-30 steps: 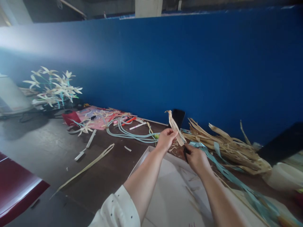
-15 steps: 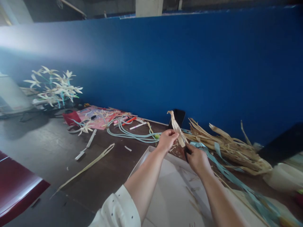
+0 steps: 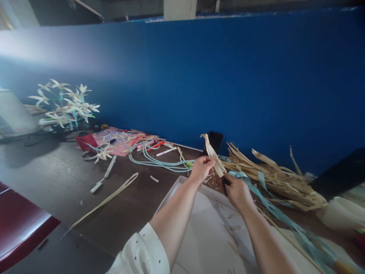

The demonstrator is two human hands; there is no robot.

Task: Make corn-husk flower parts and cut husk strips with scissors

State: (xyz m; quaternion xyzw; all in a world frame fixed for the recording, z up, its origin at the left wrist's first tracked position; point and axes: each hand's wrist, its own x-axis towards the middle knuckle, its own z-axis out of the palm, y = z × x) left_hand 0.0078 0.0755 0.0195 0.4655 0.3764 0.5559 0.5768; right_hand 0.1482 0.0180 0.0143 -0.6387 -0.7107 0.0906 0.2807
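Observation:
A pale dried corn husk (image 3: 212,153) stands up tilted, pinched between the thumb and fingers of my left hand (image 3: 200,168). Close on its right, my right hand (image 3: 237,190) is closed round the dark handles of scissors (image 3: 224,186). The scissors meet the lower end of the husk; most of their blades are hidden there. Both hands are above the far edge of a shallow white box (image 3: 199,224), in which a few husk scraps lie.
Dried husks (image 3: 273,177) and a light blue ribbon (image 3: 265,196) lie on the right. Behind the hands a phone (image 3: 216,141) leans against the blue partition (image 3: 182,76). Coiled pale-blue cords (image 3: 159,164), a pink sheet (image 3: 122,146) and husk flowers (image 3: 74,104) are to the left.
Hardly anything differs. My right hand and the scissors have shifted very slightly at the husk's lower end; my left hand keeps its pinch.

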